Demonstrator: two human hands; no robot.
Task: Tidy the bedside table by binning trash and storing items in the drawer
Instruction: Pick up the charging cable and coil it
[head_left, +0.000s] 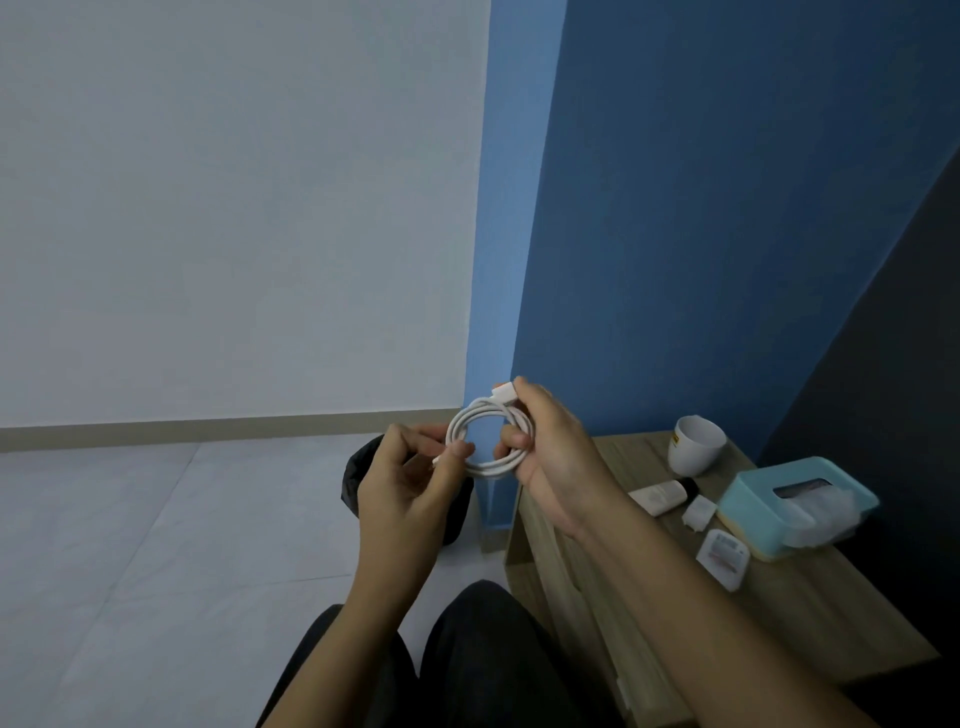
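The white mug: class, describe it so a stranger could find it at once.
Start at the wooden bedside table against the blue wall. At its far end, beyond the teal tissue box, stands the white mug. It alone is round, tall and open-topped.

Bedside table (810, 618): mug (695, 444), tissue box (795, 506).

— How much of the black bin (363, 483) shows?

— Little. The left hand (400, 488) and its wrist cover most of it, so its opening stays hidden.

— And the white cable (491, 441)?

— One side of the coil disappears inside the right hand (550, 457); its small end plug at the left fingertips is too tiny to identify.

— The bedside table (810, 623)?

— The right forearm hides its front, so no drawer can be made out. The small white items (722, 558) are blurred, possibly a case and packaging. The dark object (690, 486) behind the cup (696, 447) is mostly hidden.
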